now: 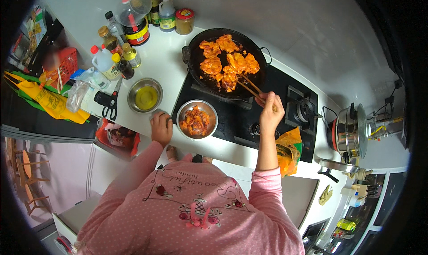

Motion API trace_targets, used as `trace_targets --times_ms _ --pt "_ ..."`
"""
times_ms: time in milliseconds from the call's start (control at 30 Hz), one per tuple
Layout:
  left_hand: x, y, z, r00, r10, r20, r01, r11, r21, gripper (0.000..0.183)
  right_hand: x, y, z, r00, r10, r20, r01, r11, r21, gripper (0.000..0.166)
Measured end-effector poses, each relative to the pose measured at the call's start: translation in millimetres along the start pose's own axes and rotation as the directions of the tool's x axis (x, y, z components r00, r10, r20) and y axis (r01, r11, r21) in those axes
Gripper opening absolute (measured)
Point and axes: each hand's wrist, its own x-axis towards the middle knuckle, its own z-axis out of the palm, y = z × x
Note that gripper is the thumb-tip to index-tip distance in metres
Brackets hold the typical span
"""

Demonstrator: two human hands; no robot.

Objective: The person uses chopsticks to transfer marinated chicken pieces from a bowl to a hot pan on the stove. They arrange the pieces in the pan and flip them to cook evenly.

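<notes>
My right hand (270, 112) grips a pair of wooden chopsticks (250, 87), their tips at the lower pieces of orange-red marinated meat (230, 77) in a wide black two-handled pan (192, 59). Several such pieces lie in the pan, which sits over the black gas hob (230, 116). Resting on the white counter's front edge, my left hand (162, 129) holds nothing. To its right stands a steel bowl (181, 130) with more of the coated meat (195, 121). Behind the left hand is another steel bowl (132, 104) of yellow liquid, probably oil.
Black-handled scissors (112, 106) lie at the left, near sauce bottles (125, 67) and a lidded jar (185, 22). An orange packet (290, 151) rests at the hob's front right. Beyond the free burner (304, 110) stand a steel pot (347, 131) and a frying pan (339, 165).
</notes>
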Motion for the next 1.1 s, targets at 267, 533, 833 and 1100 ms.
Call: trace_targets --times_ms 267,533,833,1100 --pt "0 0 1 1.0 -0.008 0.012 0.008 1.0 -0.001 0.018 -15 -7 -10 0.959 -0.039 0.28 0.046 0.999 -0.016 0.037" --pt "0 0 0 0.999 -0.03 0.021 0.029 0.999 0.024 0.019 -11 4 -9 0.972 0.155 0.179 -0.188 0.965 0.184 0.043" --pt "0 0 0 1.0 -0.017 0.005 0.017 0.999 0.033 0.019 -11 8 -9 0.976 0.21 0.059 -0.218 0.954 0.205 0.048" --pt "0 0 1 0.999 -0.041 0.015 0.041 0.999 0.013 0.018 -13 10 -3 0.999 -0.015 0.032 0.014 0.999 0.028 0.045"
